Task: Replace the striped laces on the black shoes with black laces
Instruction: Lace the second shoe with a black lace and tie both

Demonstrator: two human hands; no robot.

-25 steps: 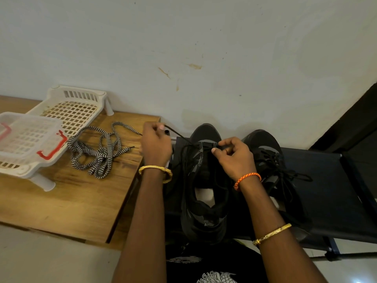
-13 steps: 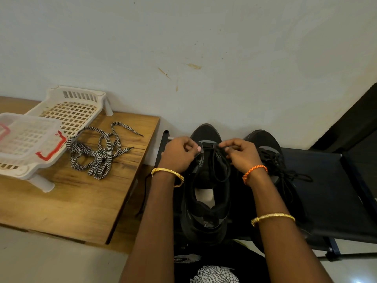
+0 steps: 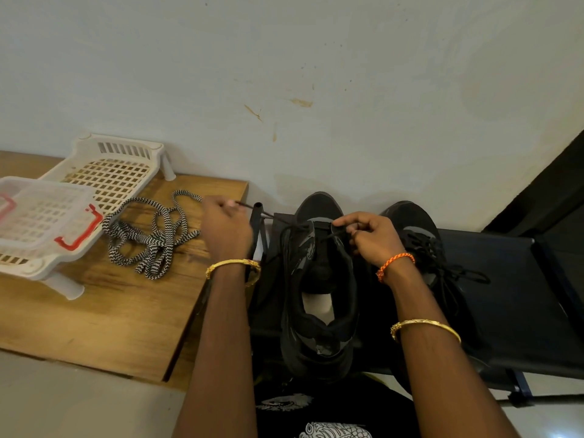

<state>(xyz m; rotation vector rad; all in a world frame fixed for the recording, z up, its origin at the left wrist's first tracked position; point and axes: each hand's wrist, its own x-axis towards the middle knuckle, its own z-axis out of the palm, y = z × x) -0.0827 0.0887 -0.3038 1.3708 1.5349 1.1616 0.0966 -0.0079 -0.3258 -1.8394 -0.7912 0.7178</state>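
The left hand point(image 3: 226, 230) pinches 1 end of the black lace point(image 3: 286, 223), drawn taut from the near shoe point(image 3: 319, 289) on the bench point(image 3: 505, 295); the right hand point(image 3: 369, 237) pinches the other end at the eyelets. The lace looks soft and limp, best held by its stiff tip. Striped laces point(image 3: 148, 238) lie on the desk point(image 3: 94, 311).

Black shoes point(image 3: 319, 279), black-and-white zigzag laces point(image 3: 148, 245), white basket point(image 3: 104, 172)

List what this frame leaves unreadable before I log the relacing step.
- Head view: the left hand is motion-blurred, so its pinch on the black lace is unclear.
- The eyelets of the near shoe are black on black, partly behind the right hand.
- The white tray is cut off by the left edge.
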